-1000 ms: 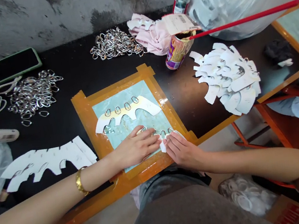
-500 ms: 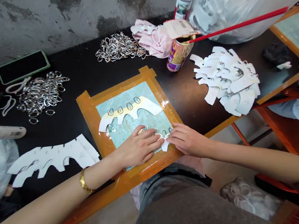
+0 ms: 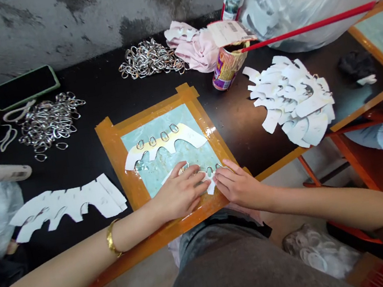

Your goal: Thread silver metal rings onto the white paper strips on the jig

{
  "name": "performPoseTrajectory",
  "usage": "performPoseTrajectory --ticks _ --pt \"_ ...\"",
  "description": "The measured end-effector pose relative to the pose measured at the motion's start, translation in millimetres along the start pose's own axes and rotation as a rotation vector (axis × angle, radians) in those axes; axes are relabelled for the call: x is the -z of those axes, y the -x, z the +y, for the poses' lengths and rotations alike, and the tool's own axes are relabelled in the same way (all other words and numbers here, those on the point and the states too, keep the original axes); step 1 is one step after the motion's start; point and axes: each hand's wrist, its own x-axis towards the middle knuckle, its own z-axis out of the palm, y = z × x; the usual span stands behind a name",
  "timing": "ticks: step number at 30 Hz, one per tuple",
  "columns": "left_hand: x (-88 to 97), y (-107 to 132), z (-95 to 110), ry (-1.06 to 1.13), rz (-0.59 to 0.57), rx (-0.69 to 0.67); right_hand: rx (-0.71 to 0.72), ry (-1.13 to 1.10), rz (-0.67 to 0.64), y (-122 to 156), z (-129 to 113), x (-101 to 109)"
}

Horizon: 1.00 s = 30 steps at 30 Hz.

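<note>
My left hand [image 3: 180, 191] lies flat, fingers together, pressing a white scalloped paper strip [image 3: 212, 184] with metal rings onto the blue tile [image 3: 166, 164] framed in orange tape. My right hand [image 3: 236, 184] rests beside it, fingers stretched, touching the strip's right end. A second strip [image 3: 190, 136] carrying several rings lies higher on the tile. Most of the near strip is hidden under my hands.
Heaps of metal rings [image 3: 48, 120] and rings [image 3: 149, 58] lie on the black table. Blank strips [image 3: 70, 201] sit at left, a pile of finished strips [image 3: 291, 98] at right. A can [image 3: 226, 67] holds a red stick [image 3: 307, 28]. A phone [image 3: 24, 85] is far left.
My right hand shifted slightly left along the strip toward my left hand. My left hand stays pressed on the strip.
</note>
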Motion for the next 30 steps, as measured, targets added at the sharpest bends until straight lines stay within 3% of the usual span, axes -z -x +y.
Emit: performPoseTrajectory --ticks 2,5,7,10,16,19,21,25,27,30 --pt "0.4 -1.9 2.5 0.001 0.005 0.013 -0.014 -0.053 0.035 -1.7 2.4 -1.9" --pt "1.1 -4.2 6.2 0.020 0.020 0.024 -0.116 -0.340 0.169 -2.6 16.0 0.8" --pt "-0.4 -4.8 11.9 0.026 0.042 0.061 -0.255 -0.510 0.297 -1.8 24.0 6.6" --pt "-7.3 -4.9 26.7 -0.013 0.113 0.143 -0.495 -0.581 0.411 -0.4 22.7 13.2" --pt "-15.9 -5.5 47.2 0.065 0.256 0.283 -0.611 -0.518 0.267 -1.0 2.0 0.4" --pt "-10.1 -0.7 50.8 0.220 0.421 0.429 -0.706 -0.537 0.240 0.1 5.2 -3.9" --pt "-5.9 6.3 56.5 0.438 0.432 0.536 -0.715 -0.720 0.202 1.2 7.5 -0.5" --pt "-5.2 19.4 74.6 1.098 0.168 0.672 -0.728 -1.087 0.260 0.8 0.1 21.5" --pt "-8.4 19.2 82.1 1.447 0.233 0.713 -0.720 -1.169 0.311 -0.7 -7.5 34.8" --pt "-12.5 8.7 87.8 1.982 0.493 0.754 -0.687 -1.181 0.326 -2.0 -17.0 47.8"
